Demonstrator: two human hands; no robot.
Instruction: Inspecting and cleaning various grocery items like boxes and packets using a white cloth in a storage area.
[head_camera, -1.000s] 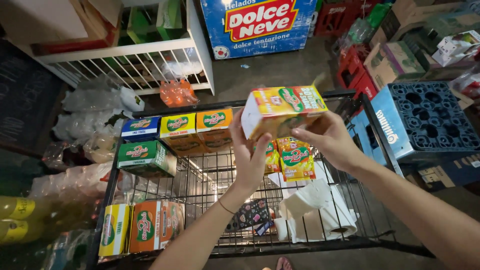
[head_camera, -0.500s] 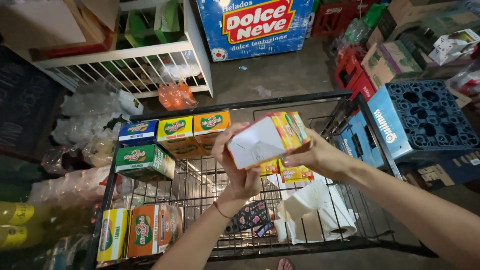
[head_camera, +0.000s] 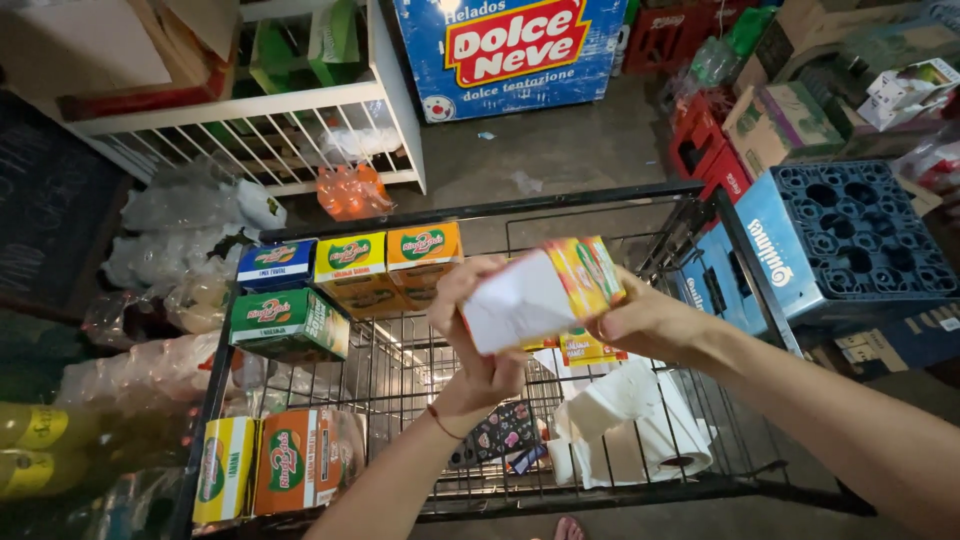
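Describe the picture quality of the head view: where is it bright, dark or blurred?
Head view: the white end of the juice carton held by the left hand and right hand is washed out and slightly blurred; the left edge is dark; straight cart bars curve towards the edges.

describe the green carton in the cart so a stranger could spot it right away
Find the black wire cart in the middle of the floor, then look to its left side. The green carton sits just below the row of blue, yellow and orange cartons; it is the only green-topped one there.
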